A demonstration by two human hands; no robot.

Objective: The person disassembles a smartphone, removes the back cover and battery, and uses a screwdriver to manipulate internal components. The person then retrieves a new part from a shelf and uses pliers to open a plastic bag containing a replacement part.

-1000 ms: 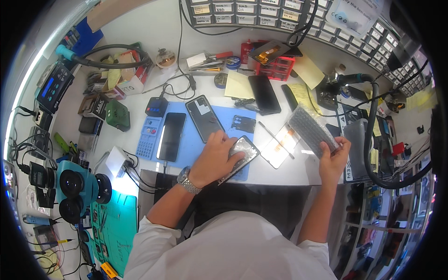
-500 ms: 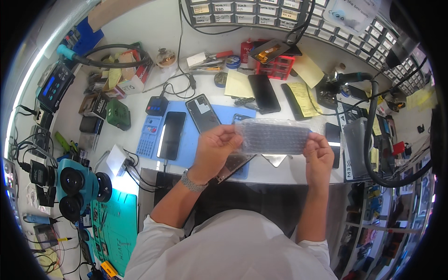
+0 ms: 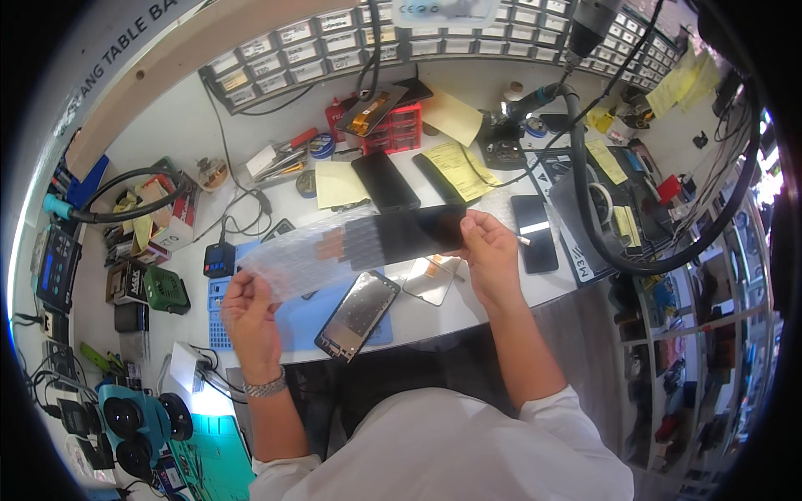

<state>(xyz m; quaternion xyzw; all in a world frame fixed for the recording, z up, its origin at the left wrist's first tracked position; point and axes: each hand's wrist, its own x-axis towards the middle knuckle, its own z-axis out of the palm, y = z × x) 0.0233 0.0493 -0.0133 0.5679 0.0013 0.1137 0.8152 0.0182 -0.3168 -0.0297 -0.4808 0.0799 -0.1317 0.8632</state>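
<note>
Two hands hold one bubble-wrap sleeve (image 3: 326, 250) mid-frame, above the white bench (image 3: 501, 301). Sleeve: clear, soft, dimpled, light; dark flat phone screen panel (image 3: 413, 234) half out at its right end. Judged thin, stiff, fragile; grip by edges only. Left hand (image 3: 249, 313) fingers pinch the sleeve's left end; right hand (image 3: 489, 250) fingers pinch the panel's end. Below, bare phone frame (image 3: 357, 315) on blue mat (image 3: 288, 321).
</note>
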